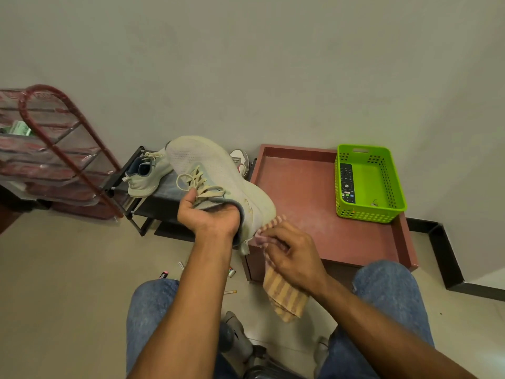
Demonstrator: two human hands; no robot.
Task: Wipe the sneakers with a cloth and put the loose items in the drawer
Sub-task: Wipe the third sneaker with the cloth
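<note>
My left hand (210, 214) grips a pale grey-white sneaker (218, 173) by its collar and holds it up in the air, toe pointing away. My right hand (292, 255) pinches an orange-and-pink striped cloth (284, 294) against the sneaker's heel; the rest of the cloth hangs down. The matching second sneaker (144, 173) rests on a low black shoe rack (153, 209) to the left. Small loose items (231, 272) lie on the floor between the rack and my knees.
A reddish-brown cabinet top with a raised rim (300, 151) stands to the right, carrying a green plastic basket (369, 214) with a black remote (346, 183) inside. A red-framed cart (54, 143) stands at the left. Another shoe (241, 160) peeks out behind the held sneaker.
</note>
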